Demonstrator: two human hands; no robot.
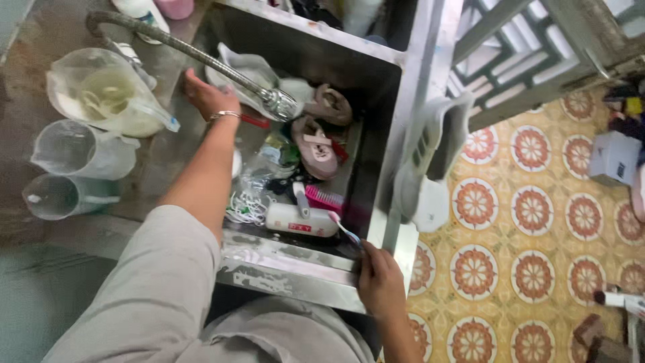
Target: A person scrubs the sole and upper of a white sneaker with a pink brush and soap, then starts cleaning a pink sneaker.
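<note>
Right hand (380, 277) at lower centre grips one toothbrush (345, 230) over the steel sink (306, 275); left hand (205, 94), upper left, lies open beside one hose (201, 54); two brown shoes (316, 144) lie inside

R hand (380, 281) holds toothbrush (345, 230).

Shoes (317, 138), brush (324, 198) and bottle (301, 220) crowd the sink (295, 269); the hose (201, 57) crosses above.
</note>
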